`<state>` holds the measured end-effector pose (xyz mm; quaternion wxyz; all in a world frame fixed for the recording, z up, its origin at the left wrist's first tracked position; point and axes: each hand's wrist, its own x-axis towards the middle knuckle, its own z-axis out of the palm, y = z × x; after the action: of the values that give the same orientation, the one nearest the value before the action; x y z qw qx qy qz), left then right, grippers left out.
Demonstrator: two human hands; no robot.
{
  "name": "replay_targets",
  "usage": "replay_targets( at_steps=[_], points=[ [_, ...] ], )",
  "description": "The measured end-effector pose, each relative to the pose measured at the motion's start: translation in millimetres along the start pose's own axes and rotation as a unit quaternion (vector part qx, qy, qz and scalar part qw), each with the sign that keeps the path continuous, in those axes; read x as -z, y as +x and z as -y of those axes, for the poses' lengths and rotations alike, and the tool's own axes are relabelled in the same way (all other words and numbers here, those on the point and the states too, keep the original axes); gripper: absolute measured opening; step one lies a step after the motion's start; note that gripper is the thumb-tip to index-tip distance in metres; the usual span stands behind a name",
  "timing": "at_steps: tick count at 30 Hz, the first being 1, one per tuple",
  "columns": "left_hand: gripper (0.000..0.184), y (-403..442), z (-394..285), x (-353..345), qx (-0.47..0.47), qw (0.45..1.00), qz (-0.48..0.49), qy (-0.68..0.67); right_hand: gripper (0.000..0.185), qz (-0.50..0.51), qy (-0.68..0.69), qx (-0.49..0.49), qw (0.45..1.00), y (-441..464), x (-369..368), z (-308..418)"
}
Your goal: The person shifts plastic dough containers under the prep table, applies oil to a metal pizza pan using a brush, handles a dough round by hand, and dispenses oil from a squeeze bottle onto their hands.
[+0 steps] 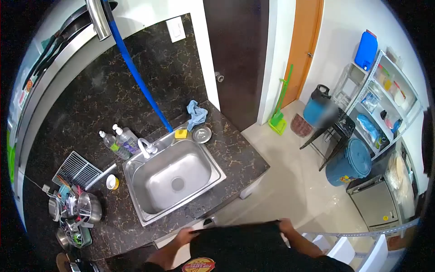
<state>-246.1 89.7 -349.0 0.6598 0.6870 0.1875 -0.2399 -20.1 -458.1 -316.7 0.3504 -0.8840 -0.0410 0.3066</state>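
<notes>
Before the stainless-steel sink (177,177), the left hand (185,236) and right hand (286,225) each pinch one end of a black cloth's (235,240) upper edge (fingertips indistinct). Edge spans nearly straight between them.

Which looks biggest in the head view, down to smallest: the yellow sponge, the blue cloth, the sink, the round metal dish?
1. Sink, by far
2. Blue cloth, crumpled
3. Round metal dish, a little smaller than the cloth
4. Yellow sponge
</notes>
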Motion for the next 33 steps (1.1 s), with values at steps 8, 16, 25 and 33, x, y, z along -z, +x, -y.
replay_targets(
  at_steps=[8, 16, 25, 33],
  points=[
    [0.039, 22, -111, -59, 0.144, 0.985, -0.03, 0.091, 0.025, 0.313, 0.179, -0.224, 0.905, -7, 6, 38],
    [0.029, 44, -306, -124, -0.248, 0.952, -0.044, 0.172, 0.035, 0.562, 0.184, -0.15, 0.793, 3, 12, 16],
    [0.024, 29, -424, -145, -0.32, 0.944, -0.079, 0.018, 0.022, 0.038, 0.543, 0.218, 0.81, -80, 33, 311],
    [0.025, -6, -496, -207, -0.572, 0.776, 0.239, -0.114, 0.02, -0.012, 0.591, 0.181, 0.786, -184, 84, 144]
  ],
)
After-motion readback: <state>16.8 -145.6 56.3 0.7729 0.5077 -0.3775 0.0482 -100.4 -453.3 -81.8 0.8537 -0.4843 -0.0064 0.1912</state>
